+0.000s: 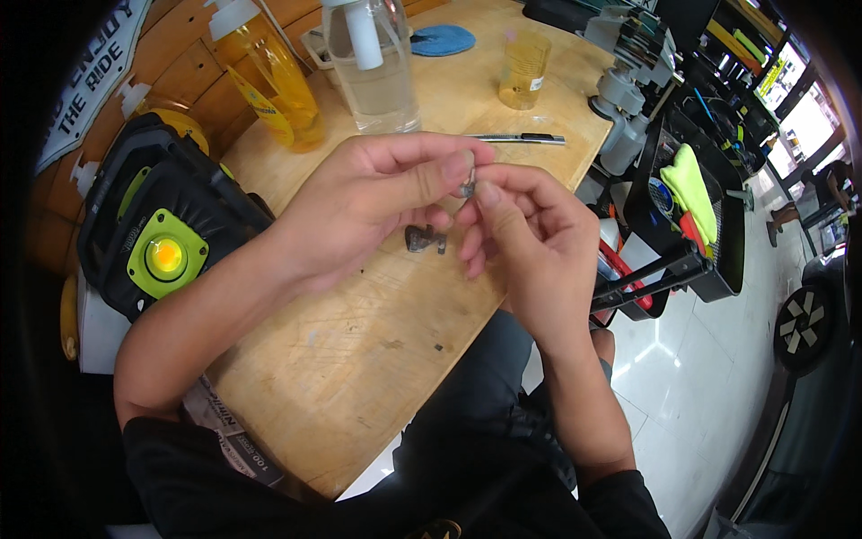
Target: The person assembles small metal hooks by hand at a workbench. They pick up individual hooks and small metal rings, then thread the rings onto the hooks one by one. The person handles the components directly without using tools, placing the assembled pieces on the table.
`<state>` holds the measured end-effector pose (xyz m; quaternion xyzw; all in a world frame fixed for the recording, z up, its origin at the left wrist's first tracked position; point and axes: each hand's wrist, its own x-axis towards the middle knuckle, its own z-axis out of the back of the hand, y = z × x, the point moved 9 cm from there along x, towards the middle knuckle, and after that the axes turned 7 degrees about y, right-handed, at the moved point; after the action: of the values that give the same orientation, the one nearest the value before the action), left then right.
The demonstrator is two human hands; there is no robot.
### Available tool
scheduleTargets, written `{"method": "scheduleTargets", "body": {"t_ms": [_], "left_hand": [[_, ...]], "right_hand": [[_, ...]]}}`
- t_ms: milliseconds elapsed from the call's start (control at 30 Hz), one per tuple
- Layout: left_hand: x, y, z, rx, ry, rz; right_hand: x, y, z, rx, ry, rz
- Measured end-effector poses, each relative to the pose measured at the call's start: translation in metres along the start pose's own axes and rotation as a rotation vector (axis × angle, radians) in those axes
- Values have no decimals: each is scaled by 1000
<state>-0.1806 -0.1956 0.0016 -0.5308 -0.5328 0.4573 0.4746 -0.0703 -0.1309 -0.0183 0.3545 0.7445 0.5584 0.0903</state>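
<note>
Above the middle of the wooden table [359, 377], my two hands meet fingertip to fingertip. Between them sits a small grey metallic piece [468, 187], mostly covered by the fingers and too small to name. My left hand [386, 184] pinches it between thumb and forefinger from the left. From the right, my right hand [530, 225] pinches it the same way. Below the hands, a dark grey lump [419, 239] with a smaller bit beside it lies on the tabletop, partly hidden by the left fingers. A slim knife-like tool [530, 138] lies just beyond the fingertips.
At left stands a black and green work lamp [166, 256], lit. Behind it are a yellow liquid bottle [274, 90] and a clear bottle [382, 90]. A yellowish cup [524, 72] and blue cloth [443, 40] sit farther back. A black tool cart [691, 207] flanks the table's right edge.
</note>
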Motion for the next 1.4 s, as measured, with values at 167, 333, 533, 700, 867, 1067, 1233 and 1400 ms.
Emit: {"method": "scheduleTargets", "body": {"t_ms": [167, 333, 533, 700, 867, 1067, 1233, 1400], "left_hand": [[-1, 0, 2, -109, 97, -23], [-1, 1, 6, -90, 4, -20], [0, 5, 5, 36, 8, -18], [-1, 7, 5, 56, 32, -15], [0, 7, 5, 48, 27, -2], [0, 5, 2, 66, 46, 26], [0, 5, 2, 110, -1, 41], [-1, 11, 6, 59, -49, 53]], "right_hand": [[-7, 4, -5, -124, 2, 138], [-10, 5, -6, -237, -10, 175], [-14, 1, -5, -154, 3, 127], [-13, 0, -4, -139, 37, 112], [-12, 1, -3, -134, 54, 93], [-13, 2, -2, -237, 51, 88], [-10, -2, 0, -191, 66, 56], [-8, -2, -3, -336, 29, 137]]}}
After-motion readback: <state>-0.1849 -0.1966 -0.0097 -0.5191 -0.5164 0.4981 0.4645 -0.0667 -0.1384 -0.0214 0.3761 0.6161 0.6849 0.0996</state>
